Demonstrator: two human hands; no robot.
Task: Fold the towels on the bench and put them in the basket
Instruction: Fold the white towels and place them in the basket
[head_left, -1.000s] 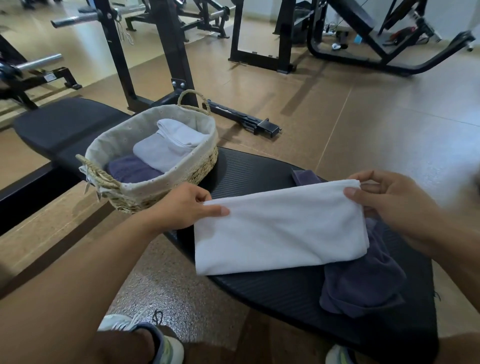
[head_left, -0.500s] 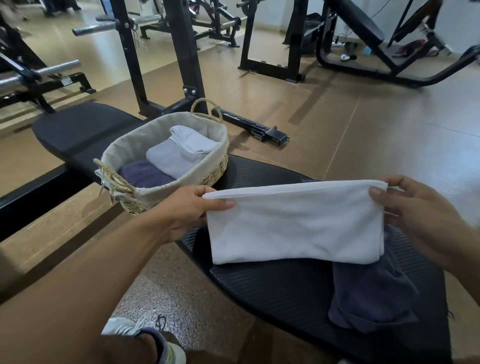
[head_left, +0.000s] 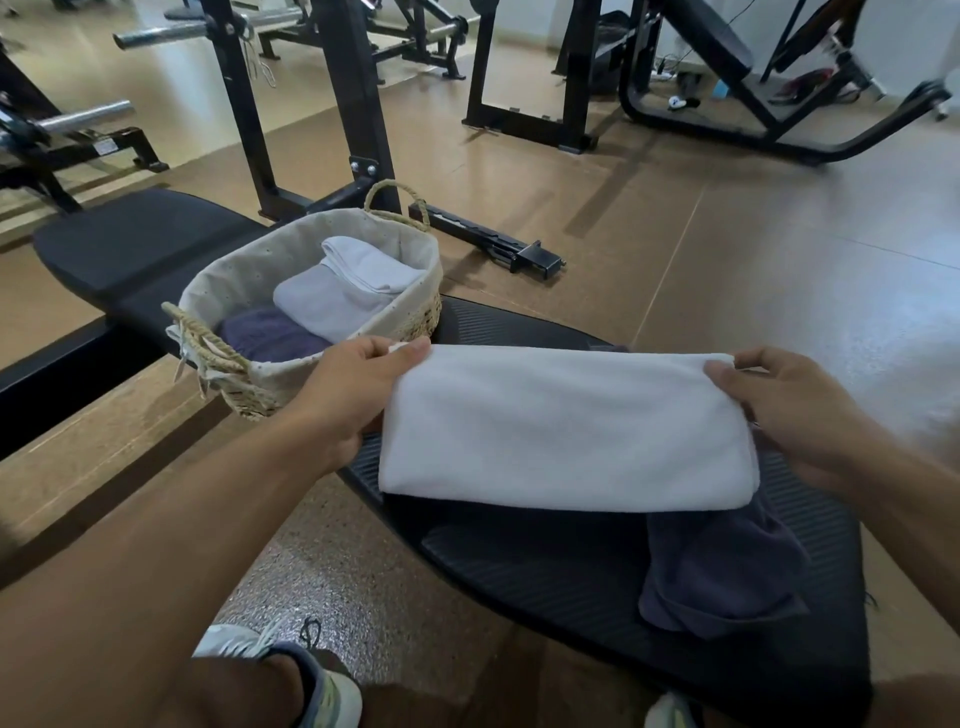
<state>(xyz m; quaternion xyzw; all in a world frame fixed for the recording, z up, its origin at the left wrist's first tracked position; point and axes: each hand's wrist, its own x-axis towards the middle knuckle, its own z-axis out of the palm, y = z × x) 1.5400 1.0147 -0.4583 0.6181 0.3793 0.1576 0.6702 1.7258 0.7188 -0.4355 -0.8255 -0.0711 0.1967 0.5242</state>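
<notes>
A folded white towel (head_left: 566, 426) is pinched at both top corners by the left hand (head_left: 347, 400) and right hand (head_left: 789, 415) above the worktop (head_left: 545, 571); the fold could be lost if either pinch slackens.

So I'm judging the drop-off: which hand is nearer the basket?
Left. The left hand pinches the white towel right beside the basket; the right hand grips the opposite end, farther away.
</notes>
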